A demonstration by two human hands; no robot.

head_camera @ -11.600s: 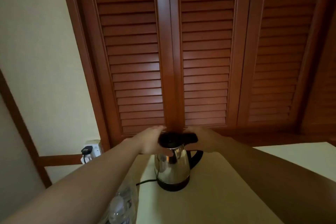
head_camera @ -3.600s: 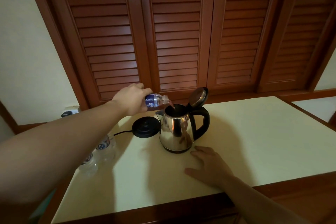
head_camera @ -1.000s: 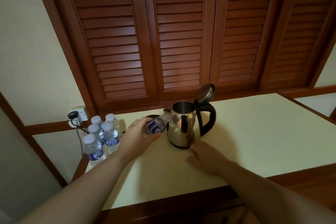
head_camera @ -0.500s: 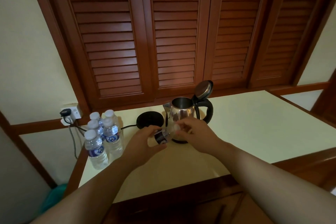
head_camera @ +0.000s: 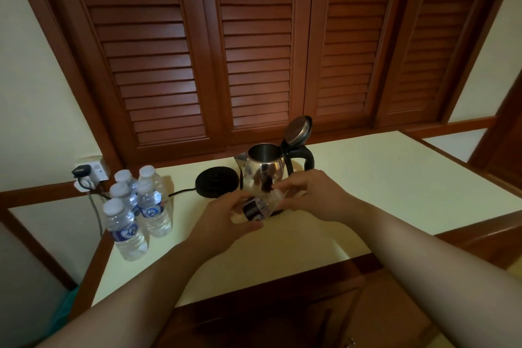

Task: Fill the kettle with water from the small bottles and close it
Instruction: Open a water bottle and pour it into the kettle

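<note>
I have a small bottle (head_camera: 255, 207) lying on its side between both hands, low over the surface (head_camera: 381, 178) and just in front of the kettle (head_camera: 264, 171). My left hand (head_camera: 226, 220) wraps its fingers round the labelled body to steady it, while the fingers (head_camera: 285, 188) of my right hand (head_camera: 313, 196) pinch at the neck end, where something white shows; I judge that to be the cap, though blur hides whether it is going on or coming off.

The kettle stands off its black base (head_camera: 216, 182), which sits just to its left with the cord running away to the wall socket (head_camera: 90, 175). Its lid (head_camera: 299, 130) is tipped up and back over the handle, leaving the mouth clear for pouring. So closing it is not yet done.

Five capped bottles (head_camera: 135, 206) stand clustered at the left edge of the surface, within easy reach of my left hand for the next pour. Louvred wooden doors (head_camera: 254, 45) rise behind everything.
</note>
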